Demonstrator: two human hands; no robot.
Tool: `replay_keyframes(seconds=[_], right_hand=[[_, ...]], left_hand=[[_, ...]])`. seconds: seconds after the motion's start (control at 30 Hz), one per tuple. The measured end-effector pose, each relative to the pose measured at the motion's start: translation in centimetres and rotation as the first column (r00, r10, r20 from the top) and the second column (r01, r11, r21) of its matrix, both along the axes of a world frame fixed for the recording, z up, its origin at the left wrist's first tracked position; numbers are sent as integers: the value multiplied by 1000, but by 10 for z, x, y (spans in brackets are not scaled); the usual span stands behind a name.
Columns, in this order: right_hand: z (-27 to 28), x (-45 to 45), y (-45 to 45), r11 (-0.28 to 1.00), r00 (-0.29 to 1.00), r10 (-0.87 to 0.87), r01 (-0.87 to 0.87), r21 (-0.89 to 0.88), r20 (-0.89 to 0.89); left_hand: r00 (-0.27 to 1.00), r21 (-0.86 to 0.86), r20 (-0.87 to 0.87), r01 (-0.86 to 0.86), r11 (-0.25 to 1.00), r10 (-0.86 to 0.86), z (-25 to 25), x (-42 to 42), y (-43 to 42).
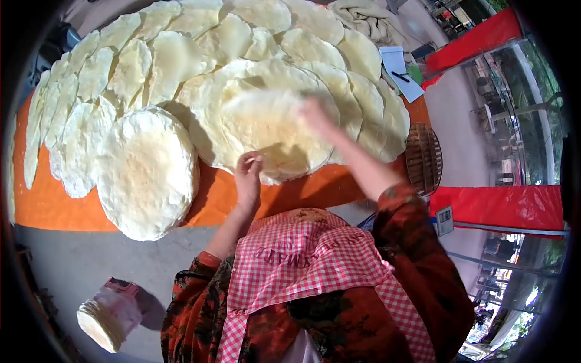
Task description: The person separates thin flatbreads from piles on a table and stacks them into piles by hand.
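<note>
A large, thin, round flatbread [275, 130] lies on top of others in front of me, its far edge lifted and smeared by motion. My right hand [316, 118] is at the upper right of that sheet, closed on its raised edge, and is itself blurred. Near the sheet's front left edge is my left hand [249, 169], its fingers curled and pinched together. What those fingertips hold, if anything, is too small to make out. To the left stands a thick round stack of pale flatbreads [147, 172], reaching over the table's front edge.
Overlapping flatbreads [175, 60] cover much of the orange tabletop [60, 206]. On the right are a notepad [396, 63] with a dark pen [400, 77], and a woven basket [423, 158]. A bagged stack of flatbreads [109, 314] sits lower left. Cloth [369, 21] lies at the back.
</note>
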State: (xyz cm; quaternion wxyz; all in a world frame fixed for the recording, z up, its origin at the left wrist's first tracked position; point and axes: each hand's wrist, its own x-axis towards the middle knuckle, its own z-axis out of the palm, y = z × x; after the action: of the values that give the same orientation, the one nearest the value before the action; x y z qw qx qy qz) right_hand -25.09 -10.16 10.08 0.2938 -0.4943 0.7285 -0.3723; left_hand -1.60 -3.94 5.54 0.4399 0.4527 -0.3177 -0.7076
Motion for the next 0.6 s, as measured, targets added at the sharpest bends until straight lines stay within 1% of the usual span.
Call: replay_keyframes(seconds=[0.03,0.07,0.1,0.13,0.17,0.27,0.3,0.33,0.4,0.43,0.47,0.5,0.57,0.6], right_hand=[[40,-37,-24,982,925,178,-147,117,-335],[90,-47,-38,991,953,108,-82,103,-281],[128,-54,-43,984,927,158,-175,-20,-341],[159,-56,-46,945,830,185,-297,-136,-526],[201,-32,-31,931,709,100,-314,-186,-698],[177,-17,-7,919,694,118,-347,-187,-710],[149,-11,0,884,715,126,-396,-249,-688],[111,-6,8,840,732,140,-444,-311,-667],[43,12,28,921,770,233,-371,-119,-595],[4,15,34,930,778,332,-363,49,-533],[-25,18,39,908,787,418,-357,217,-454],[-39,20,46,916,783,380,-392,84,-493],[-54,22,56,875,783,291,-450,-177,-550],[-51,20,53,906,790,307,-414,-93,-531]], left_hand=[[983,-42,168,-64,997,70,-24,7,-3],[962,-70,224,-145,987,158,-26,12,-4],[960,-47,211,-176,983,182,-34,17,-9],[958,-18,200,-207,978,207,-42,21,-13],[963,27,166,-218,976,211,-40,21,-14],[970,74,175,-182,981,167,-33,22,-19],[971,123,141,-209,970,192,-31,20,-20],[970,124,175,-190,974,167,-33,17,-21],[961,127,248,-160,979,125,-38,14,-20],[958,146,257,-169,975,128,-38,12,-21],[955,164,269,-177,970,128,-37,10,-22],[951,183,280,-185,966,129,-36,8,-24],[958,226,279,-137,964,70,-34,8,-31],[961,253,276,-110,961,38,-34,7,-32]])
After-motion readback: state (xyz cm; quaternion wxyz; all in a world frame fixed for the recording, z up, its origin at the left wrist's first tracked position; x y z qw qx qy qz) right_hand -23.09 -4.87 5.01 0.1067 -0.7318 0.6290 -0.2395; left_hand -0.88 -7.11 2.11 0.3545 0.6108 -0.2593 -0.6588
